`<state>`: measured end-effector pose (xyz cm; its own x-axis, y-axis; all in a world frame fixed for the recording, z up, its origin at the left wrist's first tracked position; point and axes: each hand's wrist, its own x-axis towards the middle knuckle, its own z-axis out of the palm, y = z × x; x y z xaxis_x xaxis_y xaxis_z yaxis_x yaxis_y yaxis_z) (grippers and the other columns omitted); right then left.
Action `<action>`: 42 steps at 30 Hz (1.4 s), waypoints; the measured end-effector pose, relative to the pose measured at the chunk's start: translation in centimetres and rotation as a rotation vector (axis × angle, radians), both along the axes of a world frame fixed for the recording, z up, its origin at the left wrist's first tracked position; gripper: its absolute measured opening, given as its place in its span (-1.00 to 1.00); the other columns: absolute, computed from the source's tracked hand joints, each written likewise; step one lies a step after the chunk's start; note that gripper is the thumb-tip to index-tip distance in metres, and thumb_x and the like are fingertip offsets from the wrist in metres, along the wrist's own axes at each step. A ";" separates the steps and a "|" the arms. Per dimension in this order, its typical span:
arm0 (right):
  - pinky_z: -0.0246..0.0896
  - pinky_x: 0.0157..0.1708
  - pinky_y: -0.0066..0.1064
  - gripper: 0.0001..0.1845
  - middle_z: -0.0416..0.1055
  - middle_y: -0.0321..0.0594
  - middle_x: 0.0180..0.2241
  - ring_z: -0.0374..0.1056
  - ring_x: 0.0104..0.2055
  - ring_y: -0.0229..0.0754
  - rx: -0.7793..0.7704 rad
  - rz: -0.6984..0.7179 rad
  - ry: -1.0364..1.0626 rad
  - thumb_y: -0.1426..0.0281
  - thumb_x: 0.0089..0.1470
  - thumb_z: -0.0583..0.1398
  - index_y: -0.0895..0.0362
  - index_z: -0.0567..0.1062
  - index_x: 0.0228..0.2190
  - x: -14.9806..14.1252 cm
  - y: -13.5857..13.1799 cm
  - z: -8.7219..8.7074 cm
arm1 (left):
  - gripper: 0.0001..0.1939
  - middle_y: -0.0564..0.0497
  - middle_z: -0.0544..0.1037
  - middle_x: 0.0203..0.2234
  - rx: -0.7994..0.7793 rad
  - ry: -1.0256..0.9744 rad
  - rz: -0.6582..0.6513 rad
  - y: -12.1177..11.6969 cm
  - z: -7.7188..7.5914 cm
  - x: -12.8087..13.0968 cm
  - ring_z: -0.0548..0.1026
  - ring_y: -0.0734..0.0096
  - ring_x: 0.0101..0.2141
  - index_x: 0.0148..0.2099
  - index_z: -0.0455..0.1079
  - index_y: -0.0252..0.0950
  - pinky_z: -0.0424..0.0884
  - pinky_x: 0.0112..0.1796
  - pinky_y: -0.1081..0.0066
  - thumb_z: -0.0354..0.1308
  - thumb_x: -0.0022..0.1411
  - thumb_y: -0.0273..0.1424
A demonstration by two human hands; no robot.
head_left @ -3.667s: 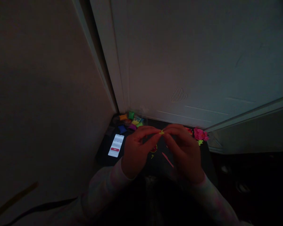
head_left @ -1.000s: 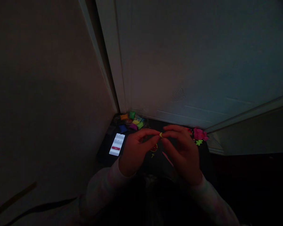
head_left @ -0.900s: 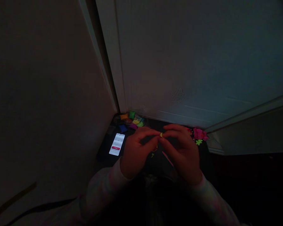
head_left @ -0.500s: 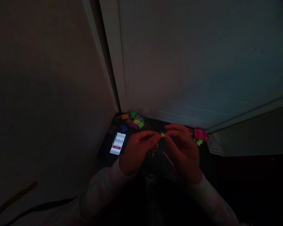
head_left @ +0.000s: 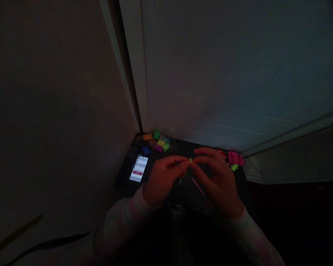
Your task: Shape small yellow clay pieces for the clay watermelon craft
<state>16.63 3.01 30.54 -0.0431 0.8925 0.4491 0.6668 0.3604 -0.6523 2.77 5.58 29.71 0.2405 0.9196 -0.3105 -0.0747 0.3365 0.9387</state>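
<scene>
Between the fingertips of both hands is a small yellow piece of modelling clay point(head_left: 191, 160). My left hand point(head_left: 160, 181) pinches it from one side with thumb and forefinger. From the other side, my right hand point(head_left: 218, 183) presses it between thumb and forefinger, its other fingers curled loosely. Below the hands, a small red round piece with a yellow rim point(head_left: 184, 174) is partly covered by my left fingers. A tiny yellow-green bit point(head_left: 180, 182) lies nearer to me. Beside my right thumb rests a thin pink stick-like tool point(head_left: 198, 186).
Several bright packets point(head_left: 158, 148) lie at the back left of the dark table point(head_left: 124, 179). In front of them is a lit phone point(head_left: 139, 173). Pink flower-like pieces point(head_left: 235, 158) and a light green piece point(head_left: 234, 167) sit at the right. A pale wall or door point(head_left: 188, 88) stands behind.
The yellow clay has turned or been reshaped between my fingers, from a pointed look to a rounder one. My right forefinger and thumb have closed in on it.
</scene>
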 end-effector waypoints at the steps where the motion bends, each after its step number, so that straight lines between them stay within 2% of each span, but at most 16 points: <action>1: 0.19 -0.18 -0.30 -0.95 0.35 -0.21 -0.24 0.28 -0.17 -0.21 -0.007 -0.001 0.004 0.45 -0.02 0.16 0.08 0.40 -0.41 0.0 -0.1 0.0 | -0.85 0.08 0.50 -0.56 -0.004 0.007 -0.003 0.0 0.0 0.0 0.39 0.50 -0.51 -0.39 0.49 -0.29 0.29 -0.44 0.49 0.19 -0.04 -0.34; 4: 0.20 -0.19 -0.31 -0.94 0.35 -0.20 -0.25 0.28 -0.18 -0.21 -0.026 -0.015 0.027 0.48 -0.02 0.15 0.09 0.39 -0.42 -0.1 -0.3 -0.3 | -0.84 0.06 0.53 -0.51 -0.043 -0.020 0.000 -0.2 -0.3 0.3 0.42 0.47 -0.46 -0.38 0.49 -0.29 0.29 -0.38 0.47 0.20 -0.04 -0.33; 7: 0.21 -0.20 -0.31 -0.92 0.34 -0.20 -0.25 0.28 -0.19 -0.21 -0.041 -0.020 0.059 0.49 0.01 0.12 0.08 0.39 -0.40 -0.1 -0.5 -0.5 | -0.83 0.03 0.55 -0.43 -0.118 -0.154 0.016 -0.6 -1.0 0.7 0.44 0.43 -0.36 -0.36 0.48 -0.31 0.30 -0.28 0.44 0.21 -0.04 -0.33; 12: 0.22 -0.21 -0.28 -0.91 0.34 -0.20 -0.24 0.29 -0.18 -0.19 -0.093 -0.017 0.070 0.47 0.02 0.11 0.06 0.40 -0.39 0.1 -1.0 -0.8 | -0.80 -0.02 0.54 -0.45 -0.215 -0.295 -0.032 -1.1 -1.7 0.9 0.44 0.39 -0.34 -0.36 0.47 -0.36 0.30 -0.24 0.39 0.18 0.00 -0.32; 18: 0.24 -0.21 -0.30 -0.95 0.35 -0.21 -0.23 0.30 -0.18 -0.17 -0.156 -0.018 0.030 0.38 -0.02 0.18 0.04 0.41 -0.40 0.2 -1.7 -0.6 | -0.86 0.04 0.52 -0.47 -0.182 -0.113 -0.046 -1.4 -0.9 0.3 0.42 0.44 -0.37 -0.40 0.48 -0.32 0.27 -0.29 0.46 0.18 -0.03 -0.37; 25: 0.22 -0.19 -0.31 -0.95 0.35 -0.21 -0.22 0.31 -0.17 -0.18 -0.246 -0.034 0.055 0.37 0.01 0.15 0.03 0.41 -0.39 0.1 -2.7 -0.4 | -0.84 0.02 0.54 -0.44 -0.054 0.067 -0.096 -1.9 -0.6 -0.4 0.39 0.43 -0.40 -0.36 0.49 -0.30 0.26 -0.34 0.45 0.15 0.00 -0.36; 33: 0.18 -0.16 -0.27 -0.91 0.36 -0.20 -0.21 0.31 -0.14 -0.17 -0.282 -0.044 0.078 0.36 0.05 0.10 0.03 0.41 -0.37 -0.4 -2.9 -0.1 | -0.83 0.02 0.55 -0.43 -0.076 0.064 -0.102 -2.1 0.0 -0.5 0.43 0.40 -0.39 -0.35 0.49 -0.30 0.28 -0.34 0.45 0.15 0.00 -0.36; 42: 0.21 -0.16 -0.22 -0.92 0.36 -0.18 -0.21 0.31 -0.14 -0.13 -0.315 -0.041 0.086 0.31 -0.01 0.16 0.05 0.43 -0.43 -0.3 -2.5 -0.1 | -0.90 -0.01 0.55 -0.41 0.057 0.105 -0.043 -2.0 0.4 -0.9 0.45 0.36 -0.34 -0.40 0.49 -0.27 0.31 -0.25 0.41 0.16 -0.02 -0.43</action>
